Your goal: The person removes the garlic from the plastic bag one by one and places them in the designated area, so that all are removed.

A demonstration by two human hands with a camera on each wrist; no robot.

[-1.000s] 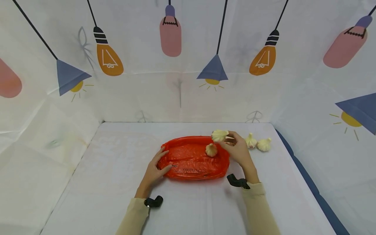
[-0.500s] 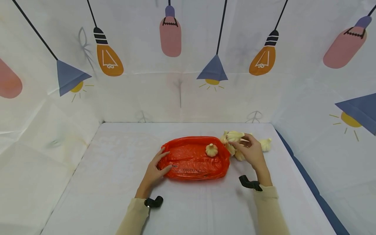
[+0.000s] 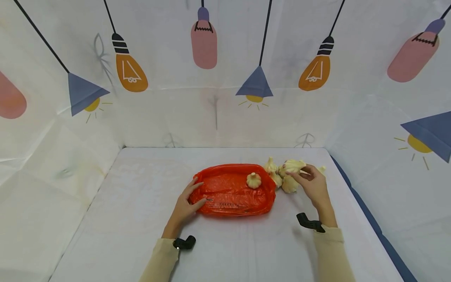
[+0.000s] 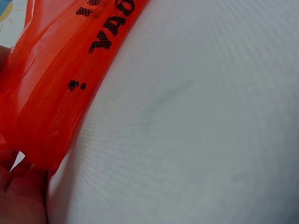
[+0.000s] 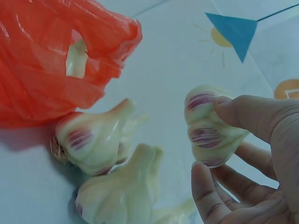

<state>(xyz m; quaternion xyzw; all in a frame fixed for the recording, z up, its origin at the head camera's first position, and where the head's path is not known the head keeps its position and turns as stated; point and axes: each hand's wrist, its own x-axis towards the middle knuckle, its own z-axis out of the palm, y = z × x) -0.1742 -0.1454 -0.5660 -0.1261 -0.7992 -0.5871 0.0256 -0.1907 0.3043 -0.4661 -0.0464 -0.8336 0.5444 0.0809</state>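
The right hand (image 3: 314,185) pinches a garlic bulb (image 3: 293,166) between thumb and fingers, just above the loose garlic bulbs (image 3: 282,179) lying on the white table (image 3: 134,203) beside the red plastic bag (image 3: 230,192). The left hand (image 3: 186,202) rests with fingers spread on the bag's left edge, and another bulb (image 3: 253,179) lies on the bag.

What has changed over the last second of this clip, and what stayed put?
The right hand, holding a pale garlic bulb in its fingers, moved right, away from the red plastic bag, to the garlic bulbs lying on the white table beside the bag. The left hand stayed on the bag's left edge, and the single garlic bulb on the bag did not move.
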